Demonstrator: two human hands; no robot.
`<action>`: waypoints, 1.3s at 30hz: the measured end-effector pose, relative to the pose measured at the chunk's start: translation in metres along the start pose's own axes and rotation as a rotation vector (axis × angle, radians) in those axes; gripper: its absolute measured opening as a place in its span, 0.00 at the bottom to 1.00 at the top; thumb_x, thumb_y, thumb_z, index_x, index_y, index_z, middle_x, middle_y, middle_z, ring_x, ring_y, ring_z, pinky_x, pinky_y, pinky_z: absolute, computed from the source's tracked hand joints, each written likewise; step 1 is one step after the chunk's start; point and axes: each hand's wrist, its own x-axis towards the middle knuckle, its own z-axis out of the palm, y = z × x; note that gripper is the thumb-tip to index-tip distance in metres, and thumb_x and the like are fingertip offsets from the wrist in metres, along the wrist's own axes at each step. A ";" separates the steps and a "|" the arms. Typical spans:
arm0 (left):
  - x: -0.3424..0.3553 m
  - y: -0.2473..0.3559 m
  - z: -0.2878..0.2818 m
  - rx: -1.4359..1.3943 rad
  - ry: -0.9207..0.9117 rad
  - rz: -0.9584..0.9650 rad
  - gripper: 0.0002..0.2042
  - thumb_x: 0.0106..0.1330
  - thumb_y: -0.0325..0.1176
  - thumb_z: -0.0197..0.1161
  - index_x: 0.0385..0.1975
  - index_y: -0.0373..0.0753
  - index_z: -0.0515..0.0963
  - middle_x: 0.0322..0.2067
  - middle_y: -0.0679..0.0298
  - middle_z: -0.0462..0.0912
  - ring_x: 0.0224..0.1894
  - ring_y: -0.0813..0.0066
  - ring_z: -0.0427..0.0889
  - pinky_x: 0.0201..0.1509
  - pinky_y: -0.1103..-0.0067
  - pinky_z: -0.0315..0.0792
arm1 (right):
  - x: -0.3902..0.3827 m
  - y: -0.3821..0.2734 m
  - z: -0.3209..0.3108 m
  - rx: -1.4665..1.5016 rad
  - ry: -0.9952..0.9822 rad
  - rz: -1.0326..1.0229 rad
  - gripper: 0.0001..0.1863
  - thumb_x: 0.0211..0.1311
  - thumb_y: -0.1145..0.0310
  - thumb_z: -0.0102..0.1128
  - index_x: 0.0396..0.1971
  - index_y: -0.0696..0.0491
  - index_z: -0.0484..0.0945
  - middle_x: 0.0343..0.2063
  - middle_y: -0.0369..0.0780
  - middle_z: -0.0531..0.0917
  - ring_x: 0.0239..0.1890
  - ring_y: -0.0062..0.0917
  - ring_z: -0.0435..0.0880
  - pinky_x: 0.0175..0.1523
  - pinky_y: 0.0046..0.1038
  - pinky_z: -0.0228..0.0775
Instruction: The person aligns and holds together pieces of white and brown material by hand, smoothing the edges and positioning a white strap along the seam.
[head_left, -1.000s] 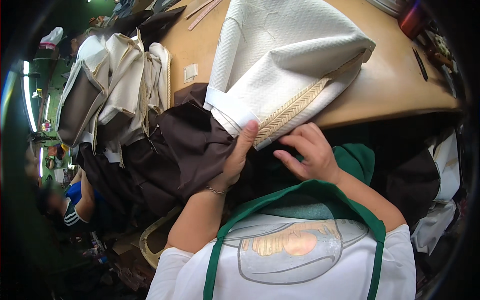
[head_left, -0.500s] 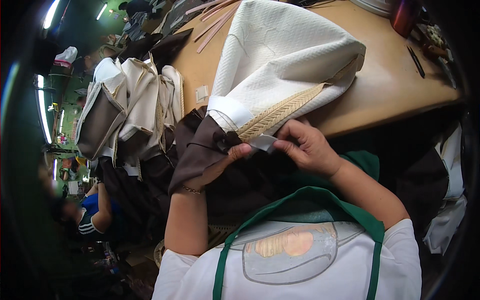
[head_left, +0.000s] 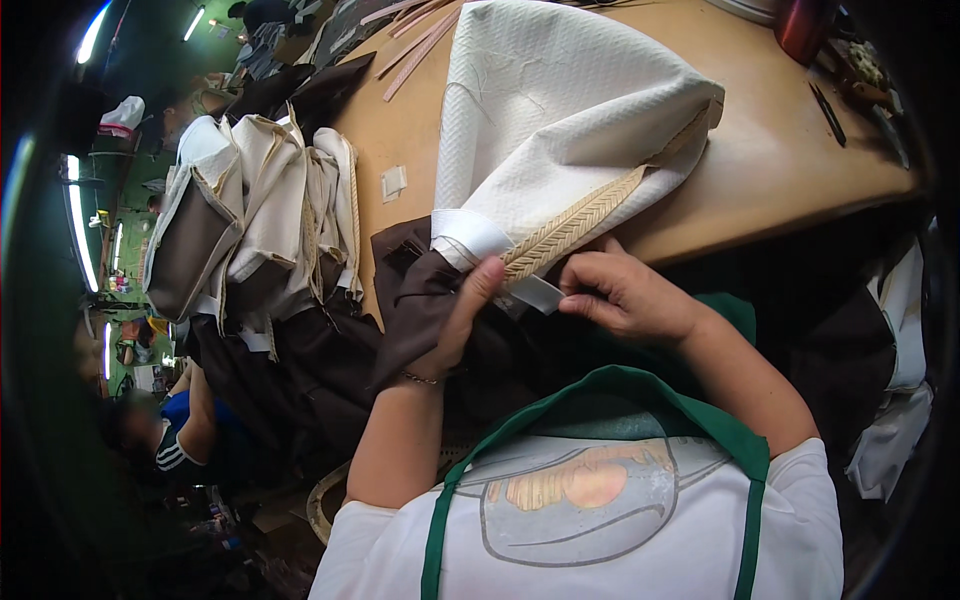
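Observation:
A large sewn piece of cream textured fabric (head_left: 570, 110) lies over the table edge in front of me, a tan braided trim (head_left: 578, 222) running along its side. Dark brown cloth (head_left: 415, 290) joins its lower end and drapes over my left wrist. My left hand (head_left: 470, 310) is closed on the piece, its thumb pressing at the end of the trim; its other fingers are hidden under the cloth. Between the thumb and curled fingers of my right hand (head_left: 625, 295) is the tip of a short white strip (head_left: 537, 294) that sticks out below the trim.
A bundle of similar cream and brown pieces (head_left: 265, 210) hangs over the table's left edge. On the wooden table (head_left: 790, 150) lie pink strips (head_left: 420, 58), a small whitish square (head_left: 393, 182) and a black pen-like tool (head_left: 828, 115). Another person (head_left: 190, 420) works at lower left.
My left hand has shifted right and slightly up, its thumb now higher against the trim. My right hand has moved a little right, drawing out the white strip's end. The brown cloth has shifted right.

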 end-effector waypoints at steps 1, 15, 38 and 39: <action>0.001 -0.004 -0.002 -0.027 0.023 -0.001 0.18 0.62 0.36 0.57 0.46 0.31 0.70 0.42 0.61 0.76 0.45 0.75 0.73 0.50 0.79 0.66 | -0.001 -0.001 -0.004 -0.014 -0.008 0.004 0.07 0.53 0.68 0.59 0.28 0.53 0.71 0.28 0.39 0.74 0.41 0.37 0.65 0.49 0.34 0.59; 0.008 -0.010 0.013 -0.783 0.122 -0.146 0.18 0.65 0.36 0.50 0.50 0.30 0.66 0.47 0.54 0.73 0.49 0.62 0.74 0.55 0.69 0.66 | -0.012 0.007 -0.002 -0.099 -0.101 0.030 0.07 0.53 0.66 0.59 0.28 0.51 0.71 0.29 0.37 0.75 0.39 0.38 0.65 0.47 0.36 0.60; 0.005 -0.029 0.024 -0.576 0.124 -0.054 0.20 0.66 0.40 0.51 0.51 0.31 0.66 0.46 0.56 0.74 0.48 0.65 0.74 0.54 0.72 0.68 | -0.008 0.008 0.030 0.290 0.199 0.158 0.09 0.54 0.65 0.60 0.28 0.54 0.75 0.24 0.40 0.77 0.28 0.30 0.71 0.38 0.28 0.65; 0.008 -0.027 0.024 -0.576 0.152 -0.058 0.20 0.65 0.40 0.51 0.50 0.31 0.66 0.46 0.56 0.74 0.47 0.65 0.75 0.53 0.72 0.68 | -0.010 0.009 0.031 0.197 0.173 0.171 0.08 0.54 0.65 0.60 0.27 0.54 0.75 0.23 0.40 0.76 0.28 0.31 0.71 0.38 0.28 0.64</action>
